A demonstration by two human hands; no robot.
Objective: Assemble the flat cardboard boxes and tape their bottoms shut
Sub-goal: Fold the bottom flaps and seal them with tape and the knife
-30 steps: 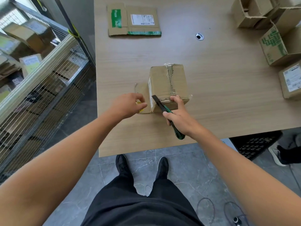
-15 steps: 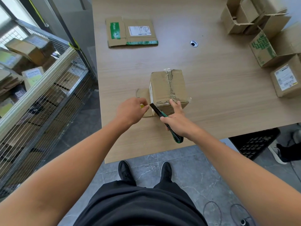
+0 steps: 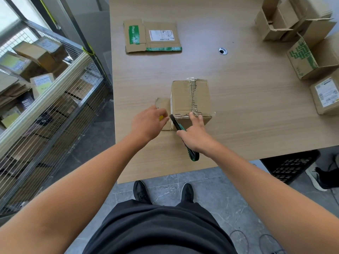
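Observation:
A brown cardboard box (image 3: 183, 96) stands on the wooden table (image 3: 247, 107), with a taped, torn seam running along its top. One flap (image 3: 163, 104) lies open on its left side. My right hand (image 3: 196, 136) grips a green and black utility knife (image 3: 192, 154) whose tip sits at the box's near left corner. Two of that hand's fingers are stretched onto the near end of the seam. My left hand (image 3: 146, 123) is curled beside the flap and pinches a small yellow thing (image 3: 161, 117) that it mostly hides.
A flattened box with green tape (image 3: 152, 36) lies at the far left of the table. Several assembled boxes (image 3: 311, 59) crowd the right edge. A wire cage of cartons (image 3: 45, 107) stands to the left. A black crate (image 3: 289, 165) and another person's shoe (image 3: 315, 178) are on the floor at right.
Both hands stay where they were at the box's near left corner. Only the view has shifted slightly.

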